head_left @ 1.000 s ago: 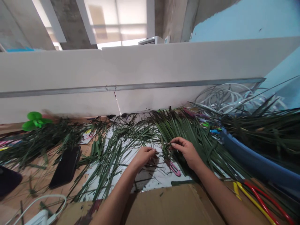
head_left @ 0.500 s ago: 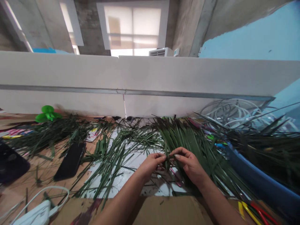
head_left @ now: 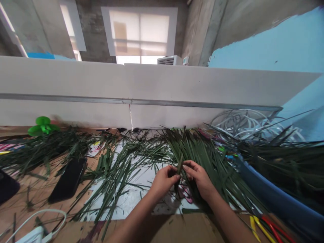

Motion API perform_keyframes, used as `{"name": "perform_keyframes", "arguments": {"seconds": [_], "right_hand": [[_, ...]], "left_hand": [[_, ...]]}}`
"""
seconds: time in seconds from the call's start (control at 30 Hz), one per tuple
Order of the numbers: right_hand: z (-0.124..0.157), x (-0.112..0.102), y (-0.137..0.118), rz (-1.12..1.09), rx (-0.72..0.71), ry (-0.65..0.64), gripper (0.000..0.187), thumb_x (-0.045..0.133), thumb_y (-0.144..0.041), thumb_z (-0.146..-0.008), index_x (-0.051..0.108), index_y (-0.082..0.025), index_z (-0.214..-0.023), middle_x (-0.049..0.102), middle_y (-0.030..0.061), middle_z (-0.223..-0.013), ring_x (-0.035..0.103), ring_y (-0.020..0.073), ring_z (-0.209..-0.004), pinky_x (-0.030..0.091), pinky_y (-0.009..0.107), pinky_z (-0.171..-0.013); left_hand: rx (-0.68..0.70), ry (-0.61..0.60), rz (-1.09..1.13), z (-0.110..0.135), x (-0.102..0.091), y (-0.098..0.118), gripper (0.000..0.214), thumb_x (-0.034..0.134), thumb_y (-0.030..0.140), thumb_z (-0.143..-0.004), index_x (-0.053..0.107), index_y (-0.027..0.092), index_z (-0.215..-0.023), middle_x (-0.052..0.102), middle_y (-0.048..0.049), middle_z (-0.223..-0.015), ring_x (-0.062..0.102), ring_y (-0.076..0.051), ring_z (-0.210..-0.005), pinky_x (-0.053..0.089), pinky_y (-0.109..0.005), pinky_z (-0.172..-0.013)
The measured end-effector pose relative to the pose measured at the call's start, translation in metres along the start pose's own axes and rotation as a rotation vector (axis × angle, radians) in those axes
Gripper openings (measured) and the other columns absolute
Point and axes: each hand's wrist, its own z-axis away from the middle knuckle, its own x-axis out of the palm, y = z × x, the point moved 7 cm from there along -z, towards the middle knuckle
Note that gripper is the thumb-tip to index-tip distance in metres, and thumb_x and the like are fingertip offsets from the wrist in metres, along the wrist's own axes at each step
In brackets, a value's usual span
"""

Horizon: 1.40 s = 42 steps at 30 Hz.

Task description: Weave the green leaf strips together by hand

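Note:
A narrow green leaf strip (head_left: 180, 164) stands nearly upright between my hands, its thin tip reaching toward the partition. My left hand (head_left: 165, 180) pinches it between thumb and fingers. From the other side, my right hand (head_left: 199, 177) closes its thumb and forefinger at the strip's edge; the exact contact is partly hidden. Darker folded leaf ends (head_left: 177, 190) hang below the fingers. Right behind my right hand lies a thick bundle of long green leaves (head_left: 210, 158). Pink-handled scissors (head_left: 187, 196) lie under my hands, partly covered.
Cut leaf strips (head_left: 117, 180) cover the white sheet (head_left: 134, 199) on the left. Further left are a black phone (head_left: 68, 180), a white charger (head_left: 32, 235) and a green propeller-shaped item (head_left: 43, 126). A blue tub (head_left: 275, 199) of leaves and red-and-yellow-handled tools (head_left: 268, 229) stand right.
The leaf strip now stands up longer above my fingers, its tip pointing away. My left hand has turned slightly and my hands sit a little apart. The whole view has shifted slightly.

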Motion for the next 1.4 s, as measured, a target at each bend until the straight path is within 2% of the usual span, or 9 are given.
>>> {"name": "perform_keyframes", "arguments": {"seconds": [0.13,0.27,0.43,0.57,0.67,0.83,1.0,1.23,1.4], "right_hand": [[0.001,0.002,-0.001,0.020,-0.018,-0.019,0.025,0.083,-0.041,-0.068,0.072,-0.021,-0.078,0.066,-0.0011,-0.074,0.053,0.0153,-0.066,0.039,0.025,-0.059],[0.002,0.001,0.000,-0.069,0.011,-0.011,0.021,0.084,-0.033,-0.067,0.069,-0.020,-0.073,0.065,-0.0026,-0.070,0.056,0.0156,-0.067,0.042,0.026,-0.065],[0.000,-0.009,0.002,-0.185,0.032,0.073,0.024,0.084,-0.032,-0.065,0.066,-0.022,-0.078,0.064,-0.0051,-0.068,0.055,0.0126,-0.060,0.043,0.024,-0.060],[-0.002,-0.014,0.002,-0.215,0.041,0.128,0.028,0.085,-0.035,-0.064,0.064,-0.021,-0.077,0.063,-0.0052,-0.063,0.053,0.0113,-0.053,0.041,0.023,-0.052],[-0.003,-0.016,0.001,-0.217,0.044,0.157,0.030,0.086,-0.035,-0.062,0.064,-0.021,-0.075,0.063,-0.0047,-0.062,0.052,0.0111,-0.051,0.039,0.022,-0.048],[-0.005,-0.022,0.002,-0.244,0.024,0.214,0.029,0.087,-0.034,-0.059,0.064,-0.021,-0.072,0.064,-0.0048,-0.063,0.053,0.0105,-0.052,0.041,0.022,-0.049],[-0.006,-0.024,0.004,-0.276,0.039,0.227,0.029,0.086,-0.033,-0.058,0.065,-0.021,-0.074,0.066,-0.0046,-0.066,0.055,0.0107,-0.053,0.042,0.023,-0.050],[-0.007,-0.025,0.006,-0.330,0.071,0.220,0.027,0.084,-0.028,-0.057,0.063,-0.021,-0.071,0.062,-0.0063,-0.061,0.052,0.0094,-0.050,0.041,0.022,-0.048],[-0.006,-0.024,0.007,-0.336,0.094,0.201,0.022,0.079,-0.027,-0.058,0.062,-0.022,-0.071,0.067,-0.0036,-0.062,0.057,0.0123,-0.052,0.042,0.024,-0.049]], "left_hand": [[0.045,-0.013,-0.160,0.005,0.003,0.007,0.012,0.066,0.022,-0.072,0.068,0.017,-0.083,0.069,-0.0041,-0.080,0.061,-0.020,-0.078,0.044,-0.029,-0.072],[0.029,-0.039,-0.062,0.005,0.004,0.006,0.017,0.069,0.024,-0.071,0.068,0.015,-0.085,0.069,-0.0052,-0.083,0.061,-0.020,-0.080,0.046,-0.030,-0.073],[-0.052,-0.098,0.107,0.000,0.001,-0.005,0.030,0.079,0.026,-0.062,0.069,0.014,-0.088,0.070,-0.0049,-0.086,0.062,-0.019,-0.081,0.046,-0.031,-0.078],[-0.197,-0.143,0.122,0.001,0.000,-0.018,0.033,0.079,0.030,-0.063,0.069,0.015,-0.091,0.068,-0.0034,-0.083,0.060,-0.016,-0.074,0.044,-0.029,-0.070],[-0.248,-0.155,0.133,0.004,0.001,-0.020,0.036,0.079,0.036,-0.064,0.068,0.015,-0.091,0.066,-0.0022,-0.080,0.057,-0.013,-0.068,0.040,-0.026,-0.064],[-0.267,-0.190,0.146,0.006,0.004,-0.017,0.033,0.074,0.041,-0.070,0.068,0.016,-0.089,0.065,-0.0025,-0.082,0.058,-0.015,-0.073,0.038,-0.025,-0.064],[-0.304,-0.195,0.155,0.008,0.004,-0.021,0.022,0.070,0.030,-0.068,0.068,0.017,-0.087,0.066,-0.0025,-0.086,0.058,-0.015,-0.076,0.039,-0.026,-0.066],[-0.282,-0.282,0.276,0.010,0.012,-0.015,0.028,0.078,0.030,-0.063,0.066,0.015,-0.084,0.058,0.0024,-0.068,0.050,-0.010,-0.061,0.036,-0.025,-0.062],[-0.275,-0.301,0.249,0.009,0.011,-0.015,0.030,0.080,0.031,-0.064,0.067,0.015,-0.085,0.064,-0.0017,-0.079,0.056,-0.012,-0.070,0.038,-0.025,-0.065]]}}
